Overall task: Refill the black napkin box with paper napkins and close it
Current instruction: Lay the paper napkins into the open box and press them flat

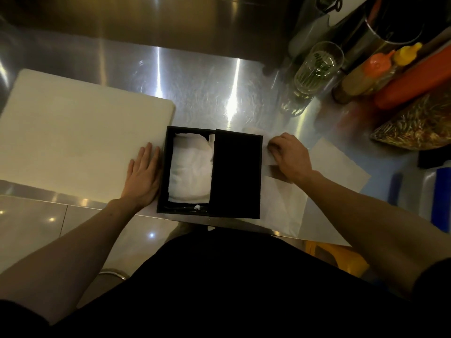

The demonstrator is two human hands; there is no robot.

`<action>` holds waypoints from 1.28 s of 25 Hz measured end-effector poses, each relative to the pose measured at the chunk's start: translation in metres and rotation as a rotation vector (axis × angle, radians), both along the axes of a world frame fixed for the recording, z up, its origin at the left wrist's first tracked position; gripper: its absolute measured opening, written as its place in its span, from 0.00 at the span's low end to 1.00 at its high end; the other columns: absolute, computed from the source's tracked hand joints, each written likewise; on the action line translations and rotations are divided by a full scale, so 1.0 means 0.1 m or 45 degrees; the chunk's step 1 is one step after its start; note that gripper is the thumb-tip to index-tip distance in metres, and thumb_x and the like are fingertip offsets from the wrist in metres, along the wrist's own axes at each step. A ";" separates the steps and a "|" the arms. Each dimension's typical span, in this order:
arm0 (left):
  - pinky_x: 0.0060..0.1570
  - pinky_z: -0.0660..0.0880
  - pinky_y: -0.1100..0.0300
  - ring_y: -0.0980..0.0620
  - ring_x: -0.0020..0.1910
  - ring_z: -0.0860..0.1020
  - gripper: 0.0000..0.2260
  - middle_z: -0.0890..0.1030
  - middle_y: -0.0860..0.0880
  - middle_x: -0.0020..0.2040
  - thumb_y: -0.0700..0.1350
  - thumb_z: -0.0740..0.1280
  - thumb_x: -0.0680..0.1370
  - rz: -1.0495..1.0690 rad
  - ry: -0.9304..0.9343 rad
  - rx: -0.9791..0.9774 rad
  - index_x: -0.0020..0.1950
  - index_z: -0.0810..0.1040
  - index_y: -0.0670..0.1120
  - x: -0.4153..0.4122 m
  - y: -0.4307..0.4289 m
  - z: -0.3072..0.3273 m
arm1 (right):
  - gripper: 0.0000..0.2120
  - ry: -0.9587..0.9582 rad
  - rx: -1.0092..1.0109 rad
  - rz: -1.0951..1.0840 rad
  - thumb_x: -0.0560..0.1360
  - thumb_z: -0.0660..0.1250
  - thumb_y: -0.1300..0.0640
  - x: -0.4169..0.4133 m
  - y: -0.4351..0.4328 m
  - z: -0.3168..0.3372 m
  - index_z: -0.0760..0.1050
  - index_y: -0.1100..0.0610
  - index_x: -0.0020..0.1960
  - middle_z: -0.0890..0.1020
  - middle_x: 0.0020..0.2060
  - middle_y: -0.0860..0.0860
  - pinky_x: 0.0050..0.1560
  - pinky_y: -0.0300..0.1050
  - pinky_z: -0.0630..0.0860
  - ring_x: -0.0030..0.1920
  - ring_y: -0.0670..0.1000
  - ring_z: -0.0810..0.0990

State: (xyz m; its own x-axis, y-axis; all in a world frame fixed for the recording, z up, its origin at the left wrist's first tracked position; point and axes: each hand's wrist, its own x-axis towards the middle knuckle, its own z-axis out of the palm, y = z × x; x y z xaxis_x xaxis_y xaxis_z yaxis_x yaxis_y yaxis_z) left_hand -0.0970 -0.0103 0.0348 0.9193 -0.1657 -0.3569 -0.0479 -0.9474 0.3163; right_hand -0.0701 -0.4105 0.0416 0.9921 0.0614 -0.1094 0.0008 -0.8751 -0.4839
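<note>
Black napkin box [163, 172] sits lower centre of frame, at the near edge of the steel counter [200, 89], just beside a white cutting board [73, 132]. Its lid [235, 176] covers the right half. The left half is open, with crumpled paper napkins [191, 172] inside; it looks well filled to us.

Left hand [142, 176]: flat, fingers straight, palm down on the board next to the box's left wall. We can't confirm contact with the wall.

Right hand [289, 157]: fingers curled, pinching a loose napkin [267, 153] at the lid's right edge. More flat sheets [336, 167] lie right of the box.

We read this as late refill: last napkins going in, lid not yet across. Next move, our guess: tuck that napkin into the open half, press the stack below the rim, then shift the lid left until flush while the left hand braces the box. Risk: paper trapped under the lid edge.
</note>
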 end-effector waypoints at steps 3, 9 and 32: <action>0.74 0.45 0.43 0.47 0.79 0.42 0.31 0.43 0.46 0.80 0.55 0.45 0.77 -0.019 0.029 0.045 0.79 0.44 0.47 0.01 0.02 -0.03 | 0.07 -0.078 0.083 -0.112 0.79 0.62 0.54 -0.07 -0.03 0.07 0.79 0.55 0.49 0.78 0.44 0.51 0.42 0.44 0.72 0.46 0.52 0.76; 0.73 0.50 0.42 0.44 0.79 0.46 0.32 0.46 0.45 0.80 0.57 0.44 0.77 -0.078 0.002 0.121 0.80 0.45 0.47 0.03 0.05 -0.03 | 0.05 -0.299 0.304 -0.301 0.78 0.65 0.58 -0.23 0.12 0.43 0.79 0.57 0.48 0.79 0.43 0.52 0.45 0.45 0.75 0.43 0.49 0.77; 0.71 0.57 0.41 0.38 0.73 0.61 0.25 0.65 0.39 0.74 0.56 0.50 0.82 -0.540 -0.292 0.025 0.78 0.59 0.49 0.33 0.60 -0.17 | 0.02 -0.247 0.407 -0.765 0.76 0.67 0.53 -0.60 2.30 0.76 0.76 0.51 0.45 0.78 0.39 0.45 0.39 0.43 0.79 0.37 0.43 0.77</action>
